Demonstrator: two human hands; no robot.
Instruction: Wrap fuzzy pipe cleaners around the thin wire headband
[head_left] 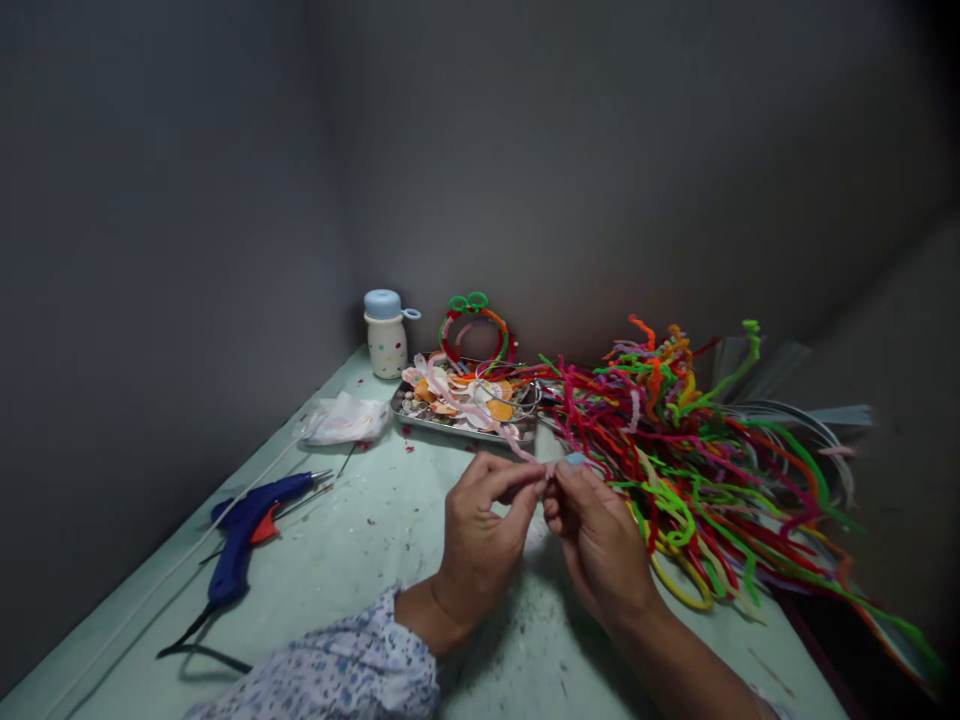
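Just in front of the metal tray, my left hand (484, 535) and my right hand (604, 535) meet, fingertips almost touching. Both pinch a pale pink pipe cleaner (516, 442) between thumb and fingers. Its free length runs up and left from my fingers toward the tray (450, 430); the part inside the pinch is mostly hidden. Scraps of white, pink and orange craft pieces (499, 410) lie in the tray. Right of my right hand spreads a large tangled heap of coloured pipe cleaners (675, 450).
A blue glue gun (241, 535) with a red trigger lies at left, near a white cable (180, 560). Behind it are a plastic packet (345, 418) and a spotted bottle (386, 345) with a blue lid. Decorated headbands (475, 335) stand behind the tray, by the grey wall.
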